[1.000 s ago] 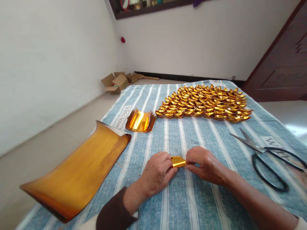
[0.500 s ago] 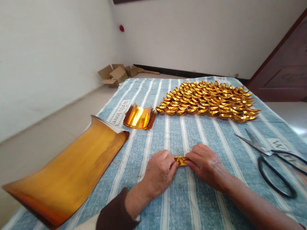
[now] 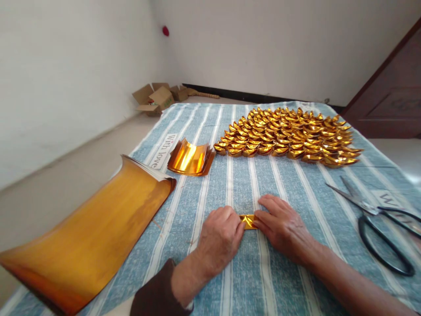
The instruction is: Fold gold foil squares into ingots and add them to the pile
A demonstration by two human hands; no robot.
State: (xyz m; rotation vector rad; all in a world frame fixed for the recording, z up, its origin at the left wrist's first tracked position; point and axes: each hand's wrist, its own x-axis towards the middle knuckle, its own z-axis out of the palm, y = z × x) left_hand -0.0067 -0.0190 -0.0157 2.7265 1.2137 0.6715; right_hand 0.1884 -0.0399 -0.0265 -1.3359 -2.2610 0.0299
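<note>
A small folded strip of gold foil paper [image 3: 248, 221] lies on the striped cloth, its two ends covered by my fingers. My left hand [image 3: 222, 235] is closed on the strip's left end, thumb and curled fingers pressing it. On the right end, my right hand [image 3: 281, 226] pinches with thumb and index finger, while its other fingers reach forward over the cloth. Beyond my hands, a small stack of cut gold foil sheets [image 3: 190, 159] curls upward at its sides. Many folded gold paper ingots [image 3: 283, 136] stand in rows at the far right.
A large stack of gold foil sheets [image 3: 95, 228] hangs near the table's left edge. Black-handled scissors [image 3: 370, 208] lie partly open at the right. Blue-and-white striped cloth [image 3: 210, 285] covers the table. Open cardboard boxes [image 3: 158, 100] sit on the floor behind; a brown door [image 3: 391, 96] stands right.
My right hand's outer fingers have lifted and spread from the strip, and more of its folded middle shows. The view has shifted slightly; my left hand stays in place.
</note>
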